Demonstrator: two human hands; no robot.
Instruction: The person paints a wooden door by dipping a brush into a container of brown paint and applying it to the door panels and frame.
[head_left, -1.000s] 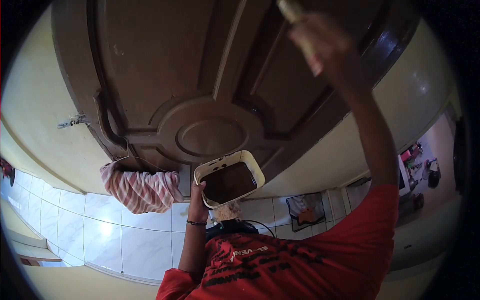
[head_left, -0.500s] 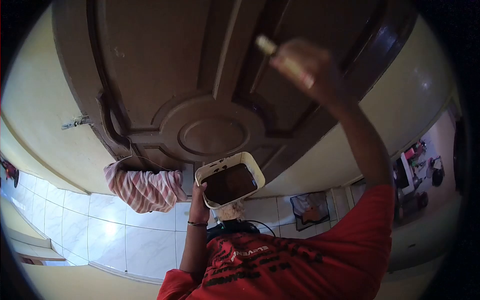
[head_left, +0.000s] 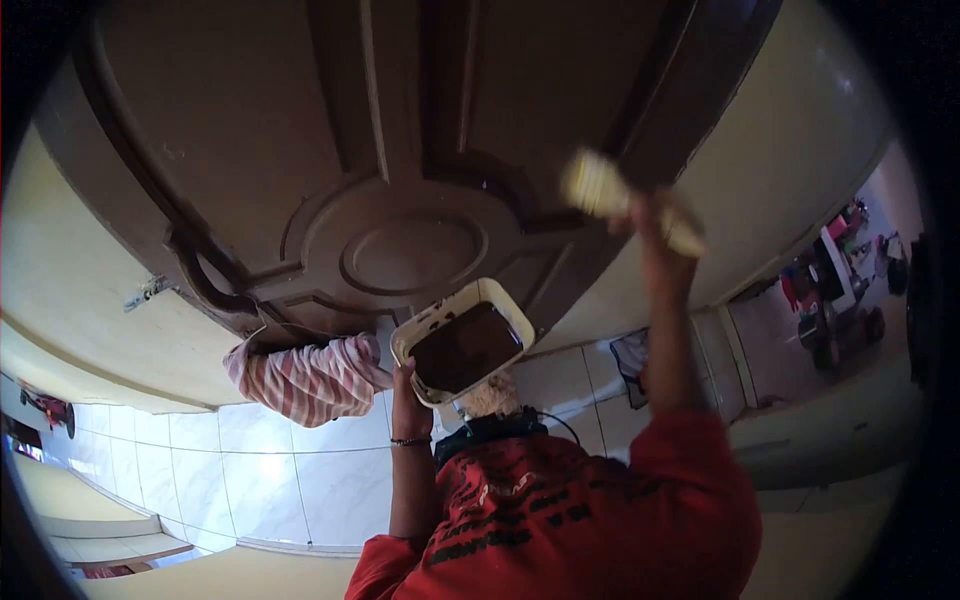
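Observation:
A brown panelled door (head_left: 413, 252) fills the upper view. My left hand (head_left: 405, 390) grips the near left side of a cream rectangular tub (head_left: 487, 292), which holds dark brown liquid (head_left: 465, 350). To the right, my right hand (head_left: 650, 222) is closed around the handle of a paintbrush (head_left: 598, 186). The brush is blurred, its broad pale head pointing up and left in front of the door's right part. Whether the bristles touch the door cannot be made out.
A striped cloth (head_left: 310, 380) hangs below the curved door handle (head_left: 200, 275). A metal latch (head_left: 147, 293) juts from the door's left edge. Pale tiles (head_left: 340, 490) cover the floor, with a dark mat (head_left: 630, 365) at the right. Assorted items stand in a far-right room.
My right hand has come down and slightly right with the brush, whose broad head now shows. The view has shifted, and the tub stays in my left hand.

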